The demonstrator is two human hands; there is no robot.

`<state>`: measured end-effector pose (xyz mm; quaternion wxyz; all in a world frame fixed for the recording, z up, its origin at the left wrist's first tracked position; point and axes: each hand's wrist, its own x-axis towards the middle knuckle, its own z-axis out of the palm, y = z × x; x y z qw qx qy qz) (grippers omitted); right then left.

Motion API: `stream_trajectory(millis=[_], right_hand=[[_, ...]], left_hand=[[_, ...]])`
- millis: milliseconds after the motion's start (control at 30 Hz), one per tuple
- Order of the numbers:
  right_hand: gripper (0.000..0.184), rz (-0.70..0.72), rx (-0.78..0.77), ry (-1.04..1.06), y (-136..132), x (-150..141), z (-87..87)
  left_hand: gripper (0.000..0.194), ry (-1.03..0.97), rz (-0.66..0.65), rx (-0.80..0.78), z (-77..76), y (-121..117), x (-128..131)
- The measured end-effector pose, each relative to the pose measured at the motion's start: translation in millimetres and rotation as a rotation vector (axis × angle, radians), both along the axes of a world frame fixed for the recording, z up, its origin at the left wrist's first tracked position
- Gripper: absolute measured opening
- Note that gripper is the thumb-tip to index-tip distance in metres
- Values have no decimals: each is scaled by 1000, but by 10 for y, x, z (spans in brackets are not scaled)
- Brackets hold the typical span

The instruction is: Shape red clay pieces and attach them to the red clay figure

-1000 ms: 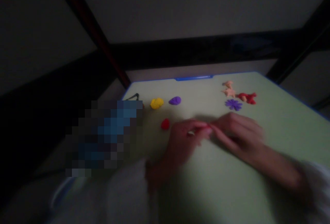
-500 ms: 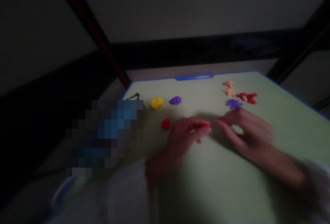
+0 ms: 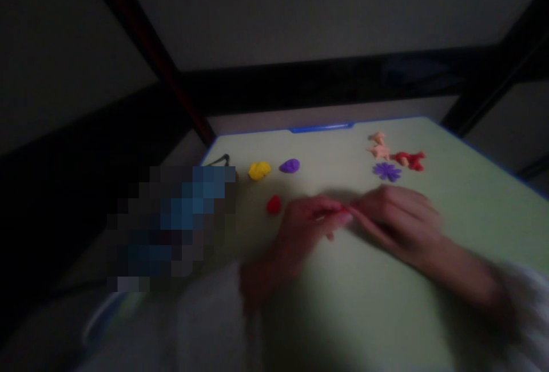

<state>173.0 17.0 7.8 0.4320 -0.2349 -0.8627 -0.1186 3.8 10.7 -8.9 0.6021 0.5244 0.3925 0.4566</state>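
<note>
My left hand point(image 3: 306, 229) pinches a small red piece of modelling clay point(image 3: 344, 208) between thumb and forefinger, just above the table. From the right, my right hand point(image 3: 397, 220) meets it there, thumb and forefinger pressed together at the same bit of clay. Fingers cover most of that piece, so its shape is hidden. A red clay lump point(image 3: 274, 205) lies just left of my left hand. Farther back are a yellow clay lump point(image 3: 259, 170) and a purple clay lump point(image 3: 290, 166). Beyond my right hand sits a purple flower-like clay shape point(image 3: 386, 171).
Pale pink clay shapes point(image 3: 380, 150) and a red clay figure point(image 3: 410, 160) lie at the table's back right. The pale table point(image 3: 326, 303) has a blue rim and a blue handle-like strip point(image 3: 321, 127) at its far edge. Something pixelated point(image 3: 189, 206) covers the left side.
My right hand has moved left and closed its fingertips at the red clay; before, a gap separated the two hands. My left hand stays nearly in place. The view shifted slightly.
</note>
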Motion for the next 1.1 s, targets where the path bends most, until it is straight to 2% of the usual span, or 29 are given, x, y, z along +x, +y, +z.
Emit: stream_trajectory(millis=[167, 333, 433, 600, 733, 867, 967, 1100], right_hand=[[5, -4, 38, -37, 38, -25, -68], [10, -39, -106, 127, -25, -39, 18], [10, -70, -127, 148, -45, -34, 55], [13, 52, -168, 94, -6, -1, 1], [25, 204, -320, 85, 29, 20, -36], [21, 219, -473, 148, 60, 19, -34], [14, 211, -515, 235, 78, 19, -26], [17, 215, -564, 323, 86, 19, -17]], left_hand=[[10, 15, 64, -33, -28, 13, 2], [13, 33, 32, -29, 10, 17, -6], [13, 38, 50, -37, 27, 15, -9], [10, -9, 53, -39, 6, 18, -6], [9, -25, 13, -20, -9, 25, -8], [14, 12, -29, -26, -7, 26, -12], [21, -21, -16, -47, -8, 28, -14], [21, -91, 28, -64, -18, 31, -17]])
